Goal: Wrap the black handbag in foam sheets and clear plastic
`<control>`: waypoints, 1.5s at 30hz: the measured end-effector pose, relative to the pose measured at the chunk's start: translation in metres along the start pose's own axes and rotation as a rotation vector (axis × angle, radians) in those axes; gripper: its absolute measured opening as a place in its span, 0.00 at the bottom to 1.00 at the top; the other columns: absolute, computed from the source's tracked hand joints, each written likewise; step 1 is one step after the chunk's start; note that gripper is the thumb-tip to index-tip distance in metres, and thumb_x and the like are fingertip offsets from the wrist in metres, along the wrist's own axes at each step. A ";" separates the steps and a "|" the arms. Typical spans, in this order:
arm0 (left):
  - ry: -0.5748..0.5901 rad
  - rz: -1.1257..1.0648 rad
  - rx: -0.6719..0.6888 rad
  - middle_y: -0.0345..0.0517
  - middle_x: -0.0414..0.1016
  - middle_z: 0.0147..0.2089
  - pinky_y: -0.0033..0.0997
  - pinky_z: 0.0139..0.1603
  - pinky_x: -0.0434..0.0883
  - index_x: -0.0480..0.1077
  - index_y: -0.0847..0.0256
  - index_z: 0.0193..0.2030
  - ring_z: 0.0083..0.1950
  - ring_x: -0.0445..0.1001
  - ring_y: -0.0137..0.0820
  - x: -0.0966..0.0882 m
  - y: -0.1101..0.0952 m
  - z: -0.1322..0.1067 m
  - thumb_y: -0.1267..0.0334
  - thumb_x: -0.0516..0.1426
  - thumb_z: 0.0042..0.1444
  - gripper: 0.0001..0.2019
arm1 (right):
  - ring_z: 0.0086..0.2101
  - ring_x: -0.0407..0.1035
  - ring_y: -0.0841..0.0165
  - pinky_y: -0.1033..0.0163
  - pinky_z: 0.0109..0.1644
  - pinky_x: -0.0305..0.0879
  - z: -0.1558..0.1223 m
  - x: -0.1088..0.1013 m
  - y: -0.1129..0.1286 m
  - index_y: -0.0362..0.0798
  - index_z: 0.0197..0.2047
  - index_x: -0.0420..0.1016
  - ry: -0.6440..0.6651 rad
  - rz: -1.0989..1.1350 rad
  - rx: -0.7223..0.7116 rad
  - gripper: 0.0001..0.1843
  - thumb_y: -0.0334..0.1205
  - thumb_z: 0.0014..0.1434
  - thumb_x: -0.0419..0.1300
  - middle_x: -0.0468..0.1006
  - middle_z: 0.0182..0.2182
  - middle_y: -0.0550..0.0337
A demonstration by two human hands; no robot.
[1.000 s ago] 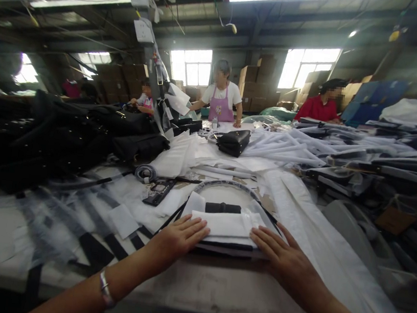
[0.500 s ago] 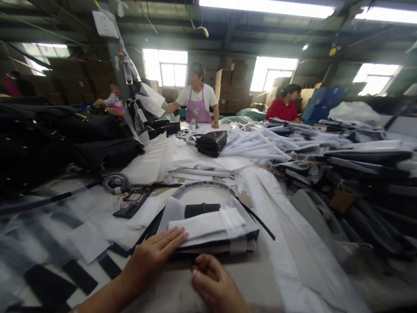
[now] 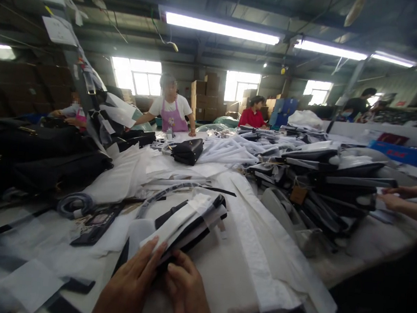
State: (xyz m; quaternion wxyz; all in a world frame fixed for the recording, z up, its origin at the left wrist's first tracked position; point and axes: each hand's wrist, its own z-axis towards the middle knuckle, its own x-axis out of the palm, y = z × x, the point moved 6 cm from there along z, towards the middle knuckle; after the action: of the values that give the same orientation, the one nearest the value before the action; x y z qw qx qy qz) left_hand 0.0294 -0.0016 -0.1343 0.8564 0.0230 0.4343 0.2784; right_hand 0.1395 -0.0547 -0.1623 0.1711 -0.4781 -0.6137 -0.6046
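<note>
On the table [image 3: 229, 281], our left hand [image 3: 127, 289] spreads its fingers [image 3: 149, 256] loose and flat over the white paper [image 3: 176, 222] to pin it to the black bag [image 3: 205, 222], while our right hand [image 3: 189, 300] curls at the bag's near corner, and we cannot tell whether it grips.

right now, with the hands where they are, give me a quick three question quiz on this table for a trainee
1. True or false: the left hand and the right hand both touch the paper-wrapped black bag.
2. The small black handbag stands: A) beyond the wrapped bag; B) in the left hand; C) on the floor.
3. What colour is the paper around the wrapped bag?
Key: 1 true; 2 A; 3 white.
</note>
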 end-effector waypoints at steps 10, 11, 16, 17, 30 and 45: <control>-0.131 0.169 0.028 0.59 0.74 0.61 0.34 0.49 0.74 0.45 0.65 0.75 0.55 0.78 0.40 0.013 0.003 0.006 0.57 0.45 0.71 0.29 | 0.45 0.74 0.61 0.59 0.52 0.68 0.018 -0.016 -0.005 0.45 0.43 0.81 -0.015 -0.073 -0.002 0.25 0.40 0.38 0.71 0.82 0.40 0.56; -0.113 0.166 0.026 0.58 0.73 0.62 0.33 0.50 0.75 0.44 0.65 0.75 0.55 0.78 0.39 0.014 0.003 0.008 0.59 0.45 0.71 0.29 | 0.44 0.74 0.60 0.57 0.52 0.68 0.016 -0.017 0.001 0.45 0.45 0.80 0.009 -0.172 0.005 0.26 0.41 0.39 0.71 0.82 0.40 0.55; 0.010 0.157 0.005 0.50 0.66 0.68 0.30 0.52 0.75 0.47 0.58 0.75 0.60 0.75 0.35 0.018 0.000 0.005 0.74 0.45 0.68 0.30 | 0.49 0.73 0.58 0.53 0.57 0.67 -0.015 -0.034 0.079 0.50 0.48 0.81 0.254 -1.223 -0.393 0.15 0.35 0.56 0.63 0.81 0.46 0.53; 0.027 0.158 -0.002 0.48 0.64 0.69 0.30 0.53 0.75 0.48 0.56 0.74 0.60 0.74 0.35 0.019 -0.001 0.003 0.76 0.45 0.66 0.31 | 0.50 0.72 0.58 0.53 0.57 0.66 -0.023 -0.042 0.100 0.50 0.48 0.81 0.271 -1.415 -0.532 0.15 0.33 0.58 0.61 0.80 0.48 0.52; 0.085 0.096 -0.044 0.48 0.61 0.71 0.34 0.54 0.77 0.49 0.55 0.74 0.61 0.74 0.37 0.024 -0.005 -0.002 0.79 0.45 0.62 0.34 | 0.46 0.72 0.56 0.53 0.52 0.66 -0.015 -0.124 0.202 0.53 0.43 0.82 0.154 -2.179 -0.407 0.11 0.40 0.55 0.70 0.82 0.43 0.58; 0.108 -0.079 -0.283 0.44 0.65 0.69 0.33 0.51 0.78 0.50 0.50 0.73 0.61 0.74 0.36 0.010 0.015 0.018 0.72 0.49 0.63 0.32 | 0.46 0.77 0.64 0.64 0.52 0.69 -0.026 -0.068 0.152 0.50 0.44 0.82 0.265 -1.666 -0.508 0.17 0.48 0.69 0.53 0.84 0.44 0.55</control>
State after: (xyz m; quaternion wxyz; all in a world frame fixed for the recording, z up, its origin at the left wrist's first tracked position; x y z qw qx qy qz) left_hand 0.0413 0.0196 -0.1266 0.8368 -0.1301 0.4366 0.3037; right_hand 0.2836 -0.1323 -0.1227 -0.3672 0.1753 -0.5848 -0.7018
